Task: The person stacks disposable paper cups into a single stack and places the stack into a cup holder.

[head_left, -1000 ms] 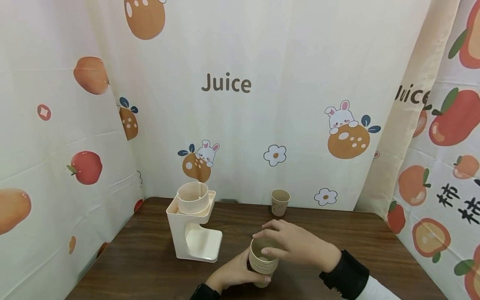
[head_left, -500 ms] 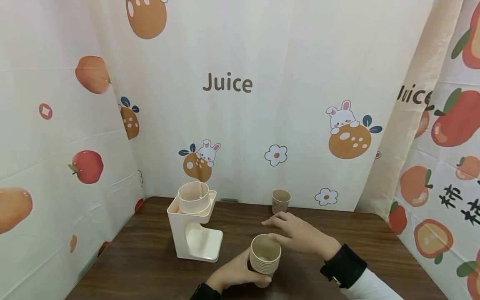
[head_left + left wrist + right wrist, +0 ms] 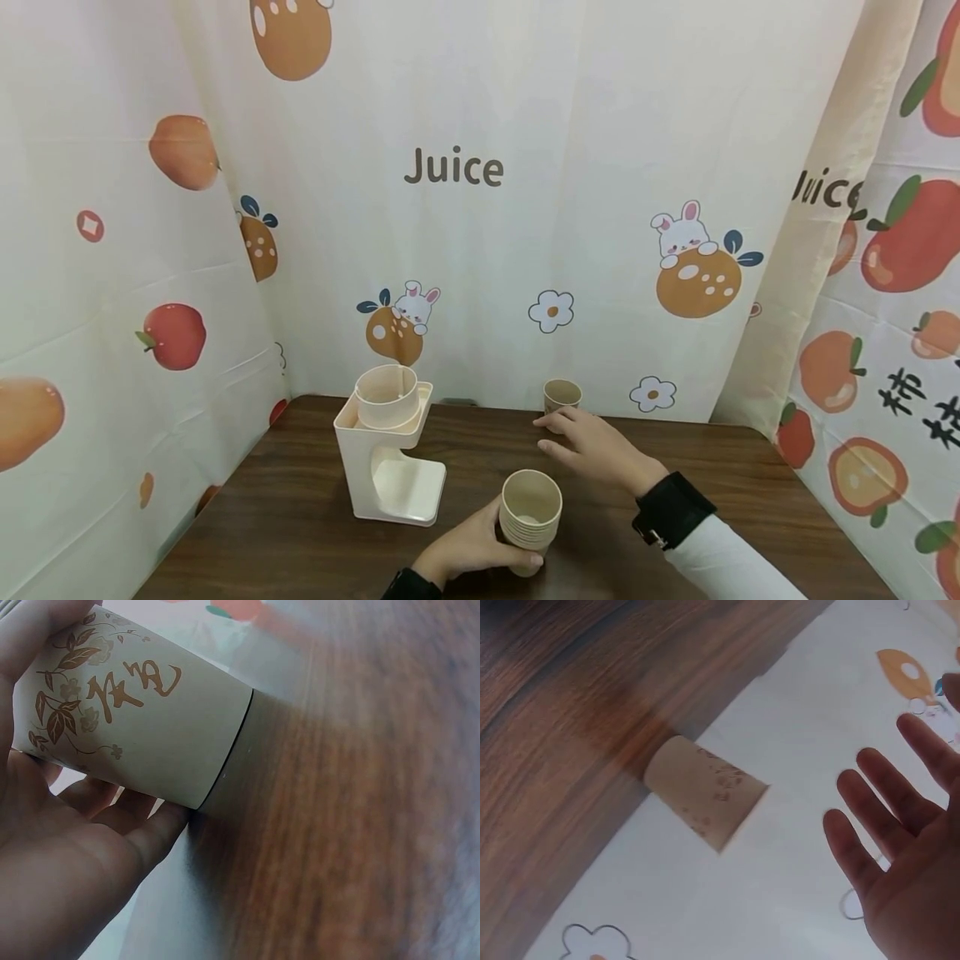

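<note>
My left hand grips a stack of beige paper cups near the front of the table, its fingers and thumb curled round the side. In the left wrist view, brown leaf print and lettering show on the cup wall. A single paper cup stands upright at the back by the curtain. Just in front of it hovers my right hand, fingers spread and nothing held. From the right wrist, that cup appears apart from the fingers.
On the left of the brown wooden table stands a cream cup-holder-like stand with a round container on top and a flat base. A printed curtain closes off the back and sides.
My right hand has left the rim of the cup stack and moved back toward the single cup at the rear. The left hand and the stack have stayed in place.
</note>
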The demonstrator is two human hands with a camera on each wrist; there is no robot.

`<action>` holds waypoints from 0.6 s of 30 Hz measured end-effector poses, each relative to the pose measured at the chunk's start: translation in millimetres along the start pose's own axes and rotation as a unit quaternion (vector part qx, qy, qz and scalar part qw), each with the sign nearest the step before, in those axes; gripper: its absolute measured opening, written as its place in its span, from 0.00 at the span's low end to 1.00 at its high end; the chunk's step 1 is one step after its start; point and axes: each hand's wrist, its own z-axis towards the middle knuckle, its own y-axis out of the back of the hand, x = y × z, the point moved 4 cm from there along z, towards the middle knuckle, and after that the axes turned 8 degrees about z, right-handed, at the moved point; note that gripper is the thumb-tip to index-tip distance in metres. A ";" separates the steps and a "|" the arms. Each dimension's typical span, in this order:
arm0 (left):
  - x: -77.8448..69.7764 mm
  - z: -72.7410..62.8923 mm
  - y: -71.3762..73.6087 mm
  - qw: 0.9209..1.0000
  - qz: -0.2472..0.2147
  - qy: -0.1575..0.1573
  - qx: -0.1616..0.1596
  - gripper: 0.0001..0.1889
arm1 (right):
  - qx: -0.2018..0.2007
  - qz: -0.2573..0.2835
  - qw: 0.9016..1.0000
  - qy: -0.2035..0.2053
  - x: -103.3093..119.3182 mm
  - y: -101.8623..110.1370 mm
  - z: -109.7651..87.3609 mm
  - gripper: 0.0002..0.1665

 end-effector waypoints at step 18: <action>-1.0 -1.2 -0.2 1.000 0.010 -0.002 -0.007 0.42 | -0.067 -0.066 0.992 -0.082 -50.0 -10.8 25.3 0.19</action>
